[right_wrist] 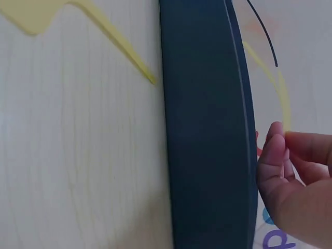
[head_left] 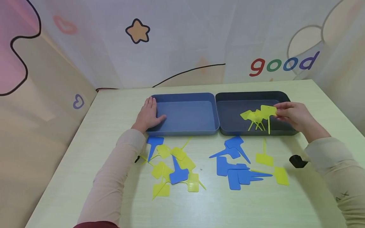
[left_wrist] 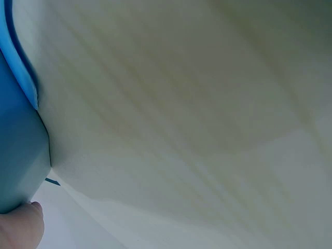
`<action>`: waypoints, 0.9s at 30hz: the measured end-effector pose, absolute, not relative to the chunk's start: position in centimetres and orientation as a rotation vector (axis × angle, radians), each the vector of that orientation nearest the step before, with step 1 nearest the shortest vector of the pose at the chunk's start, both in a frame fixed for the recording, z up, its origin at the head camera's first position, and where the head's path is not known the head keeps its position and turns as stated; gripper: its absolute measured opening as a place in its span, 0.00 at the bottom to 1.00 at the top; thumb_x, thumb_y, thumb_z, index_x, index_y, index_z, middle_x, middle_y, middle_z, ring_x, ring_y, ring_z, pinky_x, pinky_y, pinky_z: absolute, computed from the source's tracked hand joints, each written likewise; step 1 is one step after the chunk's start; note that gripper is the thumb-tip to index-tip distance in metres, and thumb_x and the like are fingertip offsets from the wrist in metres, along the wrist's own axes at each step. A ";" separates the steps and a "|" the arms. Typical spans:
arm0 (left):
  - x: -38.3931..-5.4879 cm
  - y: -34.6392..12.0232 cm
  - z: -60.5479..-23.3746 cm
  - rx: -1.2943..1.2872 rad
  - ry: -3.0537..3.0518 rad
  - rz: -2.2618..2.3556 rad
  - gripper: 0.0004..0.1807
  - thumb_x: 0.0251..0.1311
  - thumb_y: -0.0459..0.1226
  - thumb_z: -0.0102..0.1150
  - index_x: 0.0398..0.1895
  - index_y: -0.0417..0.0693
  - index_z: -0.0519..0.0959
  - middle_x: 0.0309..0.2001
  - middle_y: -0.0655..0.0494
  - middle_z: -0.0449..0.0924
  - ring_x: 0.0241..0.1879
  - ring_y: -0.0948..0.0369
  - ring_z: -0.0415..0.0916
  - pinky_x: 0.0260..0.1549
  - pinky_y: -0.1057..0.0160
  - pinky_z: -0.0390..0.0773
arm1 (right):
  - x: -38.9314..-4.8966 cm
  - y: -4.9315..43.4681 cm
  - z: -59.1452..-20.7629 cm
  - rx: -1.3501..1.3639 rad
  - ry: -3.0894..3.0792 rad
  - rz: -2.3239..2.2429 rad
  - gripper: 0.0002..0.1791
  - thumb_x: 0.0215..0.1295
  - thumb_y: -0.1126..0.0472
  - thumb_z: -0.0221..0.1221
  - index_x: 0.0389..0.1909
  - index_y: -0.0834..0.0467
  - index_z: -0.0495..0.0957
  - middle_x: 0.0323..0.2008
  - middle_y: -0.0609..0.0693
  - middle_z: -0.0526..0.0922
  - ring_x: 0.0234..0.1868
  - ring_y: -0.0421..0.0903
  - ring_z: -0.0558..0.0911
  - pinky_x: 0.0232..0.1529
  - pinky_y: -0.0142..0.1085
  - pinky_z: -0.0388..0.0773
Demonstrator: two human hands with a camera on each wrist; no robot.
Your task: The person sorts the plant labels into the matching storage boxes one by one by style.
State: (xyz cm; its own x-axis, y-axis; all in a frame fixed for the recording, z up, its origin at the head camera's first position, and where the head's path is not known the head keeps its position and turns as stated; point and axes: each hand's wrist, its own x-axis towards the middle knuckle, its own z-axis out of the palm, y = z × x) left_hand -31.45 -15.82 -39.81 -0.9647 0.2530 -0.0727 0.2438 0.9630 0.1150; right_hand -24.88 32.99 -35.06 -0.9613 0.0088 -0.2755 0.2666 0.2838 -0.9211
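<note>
My left hand [head_left: 148, 116] rests over the left side of the blue tray [head_left: 185, 115], its fingers straight and its thumb stretched over the inside. In the left wrist view one fingertip [left_wrist: 22, 225] shows beside the tray. My right hand [head_left: 297, 118] pinches a yellow T-shaped plant label [head_left: 268, 111] by its flat head above the dark tray [head_left: 231, 106]; its stem points down toward the tray's front wall. Several yellow plant labels [head_left: 252, 116] overlap inside the dark tray. The right wrist view shows thumb and fingertips pinching the label edge-on.
Blue and yellow labels lie mixed in front of the blue tray, among them a blue label [head_left: 179, 176]. Before the dark tray lie several blue labels [head_left: 234, 180] and a few yellow ones [head_left: 264, 159]. A printed curtain [head_left: 182, 41] stands behind the table [head_left: 205, 209].
</note>
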 end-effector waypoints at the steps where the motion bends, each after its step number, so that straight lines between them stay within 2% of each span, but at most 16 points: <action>1: -31.4 -15.8 -39.8 0.381 3.027 0.160 0.49 0.56 0.58 0.41 0.66 0.31 0.37 0.68 0.37 0.33 0.69 0.46 0.31 0.66 0.54 0.42 | -25.1 32.9 -35.3 0.284 2.315 -1.768 0.07 0.61 0.64 0.51 0.33 0.46 0.72 0.25 0.35 0.75 0.27 0.32 0.78 0.32 0.23 0.76; 4: -31.4 -15.8 -39.9 0.379 3.027 0.154 0.49 0.56 0.58 0.41 0.66 0.31 0.37 0.68 0.37 0.33 0.69 0.47 0.32 0.66 0.54 0.42 | -25.5 32.8 -35.8 0.392 2.217 -1.861 0.06 0.60 0.66 0.51 0.35 0.51 0.70 0.23 0.37 0.75 0.25 0.33 0.78 0.30 0.23 0.76; 9: -31.4 -15.9 -40.0 0.376 3.024 0.156 0.50 0.56 0.59 0.41 0.66 0.31 0.37 0.69 0.37 0.33 0.69 0.47 0.31 0.66 0.54 0.43 | -26.1 32.7 -36.6 0.545 2.083 -1.961 0.10 0.58 0.73 0.50 0.28 0.54 0.72 0.19 0.43 0.76 0.22 0.36 0.79 0.27 0.26 0.77; 14: -31.5 -15.9 -40.0 0.382 3.030 0.157 0.50 0.56 0.58 0.41 0.66 0.30 0.37 0.68 0.37 0.33 0.68 0.46 0.32 0.66 0.54 0.42 | -26.4 32.6 -37.2 0.560 2.177 -1.843 0.10 0.57 0.75 0.48 0.31 0.57 0.70 0.18 0.41 0.75 0.22 0.35 0.79 0.28 0.27 0.78; 19: -31.4 -15.9 -39.9 0.377 3.034 0.159 0.49 0.56 0.58 0.41 0.66 0.31 0.38 0.69 0.37 0.33 0.69 0.47 0.33 0.66 0.54 0.43 | -26.8 32.7 -37.4 0.590 2.193 -1.786 0.13 0.56 0.76 0.48 0.26 0.55 0.71 0.17 0.41 0.75 0.20 0.35 0.79 0.28 0.28 0.78; 22: -31.4 -15.9 -39.9 0.377 3.031 0.169 0.49 0.56 0.58 0.41 0.66 0.31 0.38 0.68 0.37 0.34 0.69 0.46 0.32 0.66 0.54 0.43 | -26.9 32.7 -37.5 0.596 2.206 -1.747 0.12 0.55 0.77 0.48 0.27 0.57 0.70 0.17 0.42 0.75 0.20 0.36 0.79 0.28 0.28 0.78; 27: -31.4 -15.9 -39.8 0.382 3.030 0.186 0.49 0.56 0.58 0.42 0.66 0.31 0.38 0.68 0.37 0.34 0.69 0.46 0.32 0.66 0.53 0.43 | -26.8 32.7 -37.7 0.573 2.264 -1.675 0.10 0.54 0.76 0.47 0.38 0.66 0.67 0.17 0.43 0.73 0.18 0.35 0.78 0.28 0.28 0.78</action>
State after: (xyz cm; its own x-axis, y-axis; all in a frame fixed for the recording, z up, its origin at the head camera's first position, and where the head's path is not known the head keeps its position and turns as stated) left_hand -31.45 -15.88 -39.85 -0.9654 0.2521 -0.0663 0.2421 0.9615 0.1303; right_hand -26.83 32.70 -37.65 -0.8864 0.1547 -0.4364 0.4625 0.2548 -0.8492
